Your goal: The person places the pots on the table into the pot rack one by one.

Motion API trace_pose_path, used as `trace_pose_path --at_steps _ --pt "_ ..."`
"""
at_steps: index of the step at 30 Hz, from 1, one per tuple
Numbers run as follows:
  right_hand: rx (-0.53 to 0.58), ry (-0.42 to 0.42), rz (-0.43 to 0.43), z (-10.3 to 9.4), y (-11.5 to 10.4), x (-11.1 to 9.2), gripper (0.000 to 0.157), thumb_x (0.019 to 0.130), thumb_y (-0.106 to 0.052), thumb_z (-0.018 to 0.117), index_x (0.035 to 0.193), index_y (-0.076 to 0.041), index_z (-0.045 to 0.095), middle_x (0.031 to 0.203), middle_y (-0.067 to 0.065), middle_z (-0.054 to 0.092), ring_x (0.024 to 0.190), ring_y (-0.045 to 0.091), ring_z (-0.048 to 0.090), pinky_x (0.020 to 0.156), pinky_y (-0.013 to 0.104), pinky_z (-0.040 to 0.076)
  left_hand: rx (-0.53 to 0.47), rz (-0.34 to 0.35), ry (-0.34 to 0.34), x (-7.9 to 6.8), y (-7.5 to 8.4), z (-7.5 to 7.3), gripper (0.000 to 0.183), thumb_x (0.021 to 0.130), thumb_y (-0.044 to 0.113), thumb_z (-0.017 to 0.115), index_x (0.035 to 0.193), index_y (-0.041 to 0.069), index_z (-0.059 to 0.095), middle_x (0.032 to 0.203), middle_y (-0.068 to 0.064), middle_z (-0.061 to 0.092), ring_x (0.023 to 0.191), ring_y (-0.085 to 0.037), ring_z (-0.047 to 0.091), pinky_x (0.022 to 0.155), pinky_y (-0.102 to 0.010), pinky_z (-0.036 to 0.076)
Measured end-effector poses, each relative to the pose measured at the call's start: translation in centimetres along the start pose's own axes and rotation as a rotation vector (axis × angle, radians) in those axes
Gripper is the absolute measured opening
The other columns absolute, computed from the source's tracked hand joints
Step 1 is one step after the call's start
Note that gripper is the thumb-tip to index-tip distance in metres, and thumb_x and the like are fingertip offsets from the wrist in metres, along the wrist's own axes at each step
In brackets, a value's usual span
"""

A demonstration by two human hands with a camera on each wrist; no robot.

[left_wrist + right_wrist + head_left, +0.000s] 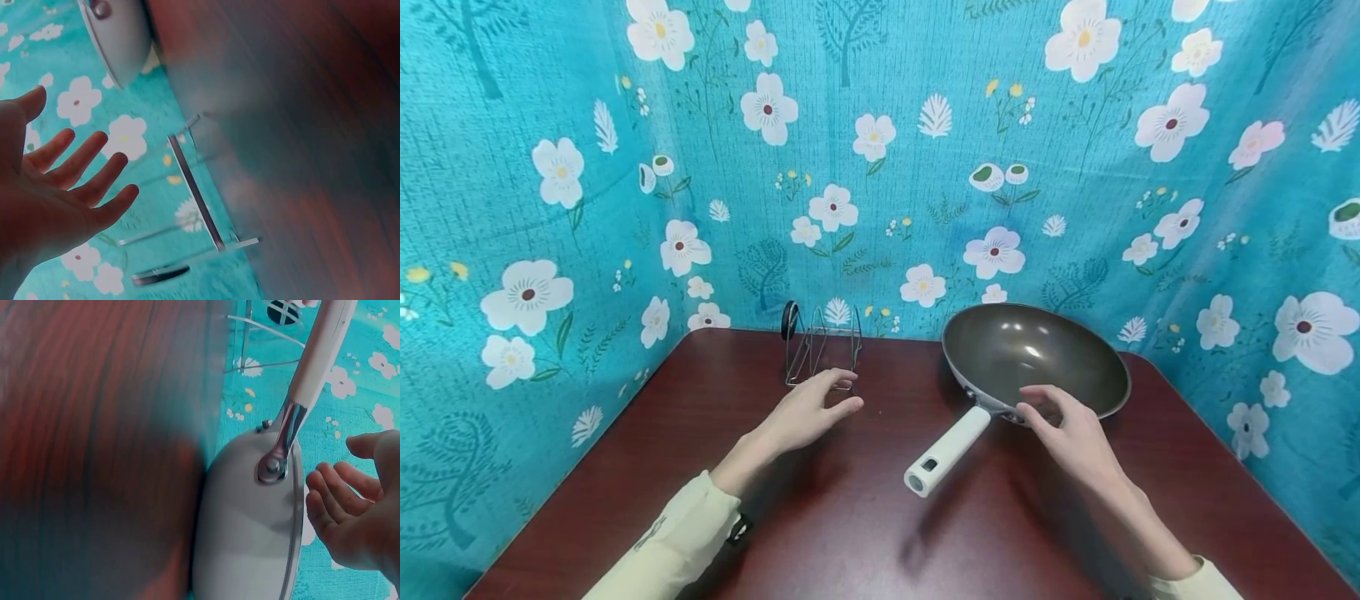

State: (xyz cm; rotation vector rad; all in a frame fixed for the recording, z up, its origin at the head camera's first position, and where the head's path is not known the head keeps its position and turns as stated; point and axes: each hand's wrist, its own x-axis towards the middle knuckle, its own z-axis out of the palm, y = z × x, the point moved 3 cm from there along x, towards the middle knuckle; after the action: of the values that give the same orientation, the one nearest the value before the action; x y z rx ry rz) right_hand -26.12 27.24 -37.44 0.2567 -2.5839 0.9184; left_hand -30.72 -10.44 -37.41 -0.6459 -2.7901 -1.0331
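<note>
While both hands hover loose-fingered, right hand [1071, 433] nears round wok [1037, 354]; left hand [808, 412] nears wire rack [822, 354].

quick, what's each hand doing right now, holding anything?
Left hand: open, holding nothing, next to the wire rack.
Right hand: open, holding nothing, at the near rim of the wok.

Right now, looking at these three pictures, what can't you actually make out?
- Head view: the right hand hides part of the dark round metal wok's near rim.
- Left wrist view: the thin wire rack is blurred; its base is unclear.
- Right wrist view: the wok's white handle is cut off at the top edge.
</note>
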Motion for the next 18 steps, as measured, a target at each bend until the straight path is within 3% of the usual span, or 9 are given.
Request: trace_pose_path --at_steps 7,13,18 --pt "0.143 -0.114 0.101 0.5 -0.4 -0.2 0.043 0.097 -0.042 0.062 0.126 -0.012 0.063 0.108 0.006 0.070 0.087 0.021 0.069 0.070 0.023 0.056 -0.125 -0.009 -0.086 0.0 1.3 1.3 0.047 0.094 0.047 0.064 0.133 0.022 0.058 0.121 0.000 0.067 0.114 -0.019 0.063 0.101 -0.044 0.050" --pt "0.297 -0.178 0.177 0.7 -0.4 -0.5 0.043 0.097 -0.038 0.062 0.127 -0.007 0.060 0.109 0.015 0.069 0.085 0.018 0.070 0.071 0.029 0.059 -0.231 0.026 -0.150 0.2 2.2 2.4 0.041 0.095 0.045 0.062 0.130 0.023 0.059 0.117 0.002 0.068 0.109 -0.017 0.065 0.099 -0.043 0.051" --pt "0.459 -0.244 0.248 1.3 -0.7 -0.8 0.048 0.097 -0.035 0.063 0.130 0.000 0.055 0.110 0.020 0.068 0.087 0.019 0.071 0.074 0.030 0.060 -0.267 0.032 -0.197 -0.2 3.2 3.2 0.039 0.095 0.049 0.060 0.128 0.028 0.060 0.116 0.006 0.068 0.105 -0.012 0.064 0.093 -0.036 0.052"
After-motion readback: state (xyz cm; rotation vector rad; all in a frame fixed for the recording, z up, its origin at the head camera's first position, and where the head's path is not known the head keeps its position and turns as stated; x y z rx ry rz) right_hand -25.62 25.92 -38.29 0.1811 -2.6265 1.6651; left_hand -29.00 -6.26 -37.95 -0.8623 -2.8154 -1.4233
